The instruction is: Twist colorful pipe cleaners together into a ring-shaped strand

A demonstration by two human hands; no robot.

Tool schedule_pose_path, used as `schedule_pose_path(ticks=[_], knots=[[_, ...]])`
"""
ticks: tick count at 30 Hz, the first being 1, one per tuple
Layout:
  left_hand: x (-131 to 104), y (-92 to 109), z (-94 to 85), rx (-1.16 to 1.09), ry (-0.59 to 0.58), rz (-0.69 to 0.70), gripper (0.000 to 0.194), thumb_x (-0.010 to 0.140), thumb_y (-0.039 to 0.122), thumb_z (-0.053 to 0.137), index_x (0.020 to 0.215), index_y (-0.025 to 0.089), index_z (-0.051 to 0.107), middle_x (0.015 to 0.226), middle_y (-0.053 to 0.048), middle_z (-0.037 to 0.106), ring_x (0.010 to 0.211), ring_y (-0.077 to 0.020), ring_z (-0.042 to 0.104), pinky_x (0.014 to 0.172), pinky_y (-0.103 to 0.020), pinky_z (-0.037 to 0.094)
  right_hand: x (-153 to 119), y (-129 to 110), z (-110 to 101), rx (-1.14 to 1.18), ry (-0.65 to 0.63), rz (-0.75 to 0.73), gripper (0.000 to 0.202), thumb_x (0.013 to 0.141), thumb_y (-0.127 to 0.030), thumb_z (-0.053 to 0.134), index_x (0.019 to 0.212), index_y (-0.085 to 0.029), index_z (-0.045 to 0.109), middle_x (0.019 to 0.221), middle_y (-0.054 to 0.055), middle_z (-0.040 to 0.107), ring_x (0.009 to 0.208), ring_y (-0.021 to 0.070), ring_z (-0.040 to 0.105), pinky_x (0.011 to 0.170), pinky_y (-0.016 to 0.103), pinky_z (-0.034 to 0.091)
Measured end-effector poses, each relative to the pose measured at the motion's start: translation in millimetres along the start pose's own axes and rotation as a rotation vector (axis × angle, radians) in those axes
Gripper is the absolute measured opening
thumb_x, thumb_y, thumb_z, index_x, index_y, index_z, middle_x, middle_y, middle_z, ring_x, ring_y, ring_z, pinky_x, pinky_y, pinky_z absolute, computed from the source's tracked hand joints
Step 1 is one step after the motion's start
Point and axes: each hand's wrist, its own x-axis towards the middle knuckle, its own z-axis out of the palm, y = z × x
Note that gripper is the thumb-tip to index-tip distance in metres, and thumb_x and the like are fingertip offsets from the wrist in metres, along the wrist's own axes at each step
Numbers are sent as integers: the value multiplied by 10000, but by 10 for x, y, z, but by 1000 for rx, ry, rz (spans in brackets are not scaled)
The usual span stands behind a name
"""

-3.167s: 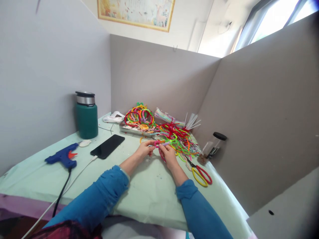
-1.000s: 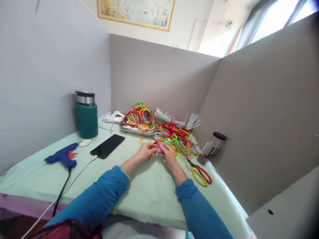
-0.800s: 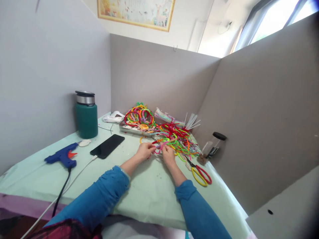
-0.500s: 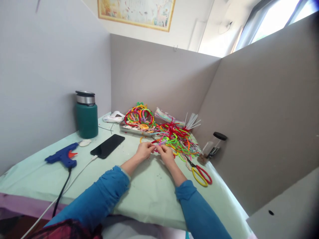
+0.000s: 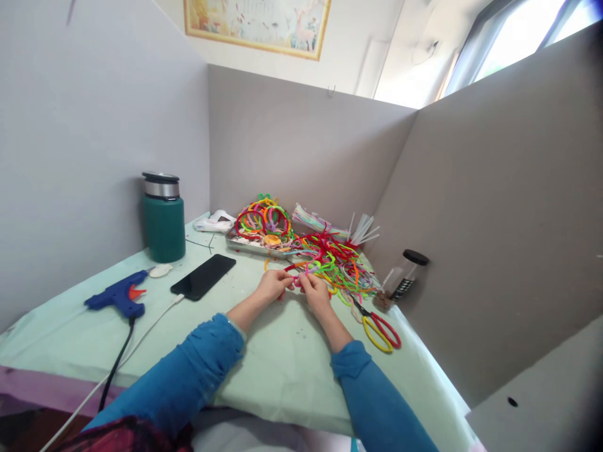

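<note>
Between my two hands is a small pink pipe cleaner [image 5: 297, 282], pinched at the fingertips over the middle of the table. My left hand [image 5: 273, 285] grips its left side with thumb and forefinger. On the other side my right hand [image 5: 315, 292] is closed on it in the same way. Fingers cover most of the pink piece, so its full shape is hidden. Just beyond the hands spreads a tangled heap of colourful pipe cleaners [image 5: 330, 248]. Scissors [image 5: 381, 333] with one yellow and one red handle lie to the right of my right hand.
A metal tray [image 5: 257, 249] holds coloured rings and small pieces. At left are a green bottle [image 5: 164, 227], a black phone [image 5: 203, 276] on a white cable and a blue glue gun [image 5: 120, 295]. A clear jar with a black lid [image 5: 409, 273] leans by the right partition.
Both hands stay in nearly the same place. The fingertips have shifted slightly, and more of the pink pipe cleaner shows between them now.
</note>
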Motion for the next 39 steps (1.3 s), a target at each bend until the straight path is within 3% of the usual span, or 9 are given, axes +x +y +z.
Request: schedule_pose_path(ticks=[10,17,21,25,29,32,36,39], knots=[[-75,142,-1,-152,34,-39,168,717,277,597,663,118,584,558,21,593,304,-38,390,321,-186,292,-26,-60,-42,-184,-55,-176,347,822,-433,501,616,-176,611,530,-20,493,530,123,441,521,239,317],[-60,111,-25,-245,20,-9,220,669,335,635,682,122,582,570,20,597,306,-35,386,319,-188,288,-6,-16,-24,-273,-54,-258,378,813,-391,505,508,-169,528,538,-25,443,541,111,407,527,230,295],[-57,107,-29,-291,3,-8,233,651,340,655,707,121,595,572,21,592,315,-39,399,322,-189,303,-6,37,1,-315,-65,-249,394,801,-391,515,474,-173,502,510,-29,435,524,108,390,512,228,281],[-59,118,-28,-297,17,-23,218,659,307,661,740,113,606,546,22,584,307,-40,388,314,-186,285,-21,48,7,-327,-116,-169,369,798,-421,521,546,-166,610,473,-28,456,498,111,389,483,222,268],[-55,112,-28,-340,26,-36,199,677,290,660,738,116,587,581,7,614,300,-34,384,316,-184,282,-32,7,-6,-309,-186,-121,294,816,-372,498,764,-172,707,611,4,620,568,142,503,544,233,357],[-55,108,-31,-398,11,-45,209,681,291,671,745,120,568,680,-28,659,309,-28,390,327,-187,305,-33,-23,-12,-373,-228,-133,248,810,-277,486,881,-193,709,761,23,681,708,179,579,674,270,423],[-45,91,-38,-481,-5,-59,205,695,276,664,781,118,566,737,-57,677,325,-23,390,345,-186,329,-39,-15,-4,-480,-230,-297,320,761,-196,523,1054,-193,651,1075,67,636,1033,225,529,917,343,378],[-22,65,-43,-513,10,-50,199,691,270,667,782,117,578,684,-43,663,332,-29,393,358,-189,341,-50,6,-3,-475,-238,-330,347,768,-201,525,1101,-199,623,1154,74,584,1103,216,485,967,348,352]])
